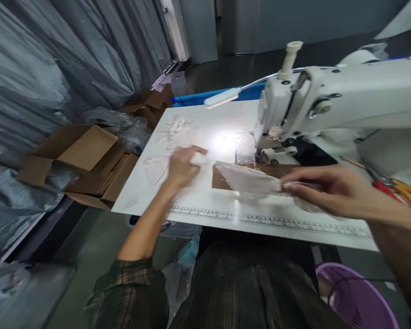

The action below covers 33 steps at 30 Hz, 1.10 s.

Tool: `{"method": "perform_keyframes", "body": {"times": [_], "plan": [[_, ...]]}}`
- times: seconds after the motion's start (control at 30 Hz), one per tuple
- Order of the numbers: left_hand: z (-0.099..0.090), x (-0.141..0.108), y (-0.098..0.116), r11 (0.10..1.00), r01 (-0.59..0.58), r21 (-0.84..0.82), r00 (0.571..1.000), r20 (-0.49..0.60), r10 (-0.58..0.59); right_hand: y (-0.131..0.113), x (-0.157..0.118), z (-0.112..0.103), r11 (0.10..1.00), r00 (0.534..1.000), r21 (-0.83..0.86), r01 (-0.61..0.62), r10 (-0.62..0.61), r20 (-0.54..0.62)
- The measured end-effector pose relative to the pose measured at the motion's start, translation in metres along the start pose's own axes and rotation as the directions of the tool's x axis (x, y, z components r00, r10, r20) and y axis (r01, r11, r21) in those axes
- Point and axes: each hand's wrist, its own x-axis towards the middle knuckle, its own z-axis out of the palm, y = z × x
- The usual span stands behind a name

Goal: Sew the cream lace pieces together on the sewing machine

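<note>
My right hand (332,188) pinches one end of a thin white fabric piece (248,178), which stretches leftward over a brown plate (221,179) on the sewing table. Between the thumb and fingers of my left hand (182,168), smeared by motion, is a small white bit of fabric (199,159); whether it joins the other piece is unclear. The sewing machine (276,107) stands just beyond, its needle area partly covered by its own parts. More pale fabric pieces (155,169) lie flat left of my left hand.
A measuring tape strip (226,214) runs along the front edge of the table (130,201). Orange-handled and red-handled tools (409,194) lie at the right. Open cardboard boxes (85,146) stand at the left, and a purple basket (359,292) sits below right. A lamp (222,98) lights the tabletop.
</note>
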Motion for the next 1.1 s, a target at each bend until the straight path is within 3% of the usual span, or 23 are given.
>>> {"method": "perform_keyframes", "body": {"times": [0.07, 0.13, 0.23, 0.3, 0.4, 0.47, 0.6, 0.7, 0.83, 0.93, 1.03, 1.1], "plan": [[-0.024, 0.011, -0.013, 0.986, 0.103, 0.130, 0.993, -0.065, -0.096, 0.000, 0.015, 0.014, 0.979, 0.987, -0.124, 0.163, -0.160, 0.031], [-0.042, 0.016, -0.020, 0.976, 0.074, 0.203, 0.992, 0.081, -0.092, 0.015, 0.022, 0.022, 0.922, 0.967, -0.311, 0.232, -0.252, -0.023], [-0.053, 0.011, -0.017, 0.981, -0.053, 0.186, 0.915, 0.402, -0.027, 0.054, 0.015, 0.020, 0.849, 0.961, -0.496, 0.182, -0.260, -0.094], [-0.050, 0.003, -0.005, 0.985, -0.133, 0.113, 0.877, 0.477, 0.064, 0.078, 0.005, 0.014, 0.813, 0.965, -0.576, 0.090, -0.214, -0.150], [-0.034, -0.007, 0.021, 0.974, -0.227, -0.029, 0.885, 0.412, 0.218, 0.099, -0.010, 0.007, 0.761, 0.968, -0.648, -0.010, -0.155, -0.197], [-0.019, -0.009, 0.039, 0.955, -0.292, -0.057, 0.859, 0.424, 0.288, 0.102, -0.016, 0.007, 0.738, 0.970, -0.674, -0.021, -0.147, -0.192], [0.013, -0.003, 0.061, 0.924, -0.365, 0.109, 0.846, 0.453, 0.281, 0.095, -0.021, 0.015, 0.658, 0.966, -0.752, -0.043, -0.164, -0.199], [0.028, 0.000, 0.062, 0.956, -0.271, 0.115, 0.897, 0.390, 0.207, 0.091, -0.026, 0.022, 0.643, 0.960, -0.766, -0.013, -0.207, -0.190], [0.038, -0.001, 0.056, 0.975, -0.027, -0.220, 0.987, 0.149, 0.061, 0.092, -0.036, 0.027, 0.689, 0.950, -0.723, 0.036, -0.248, -0.189], [0.042, -0.002, 0.055, 0.852, 0.067, -0.519, 0.998, 0.053, -0.046, 0.091, -0.041, 0.027, 0.748, 0.943, -0.663, 0.031, -0.243, -0.230], [0.043, -0.002, 0.056, 0.611, 0.153, -0.777, 0.988, 0.111, -0.107, 0.083, -0.040, 0.026, 0.848, 0.922, -0.529, 0.003, -0.207, -0.327], [0.041, -0.001, 0.056, 0.463, 0.218, -0.859, 0.976, 0.180, -0.126, 0.074, -0.036, 0.028, 0.949, 0.918, -0.315, -0.018, -0.110, -0.382]]}}
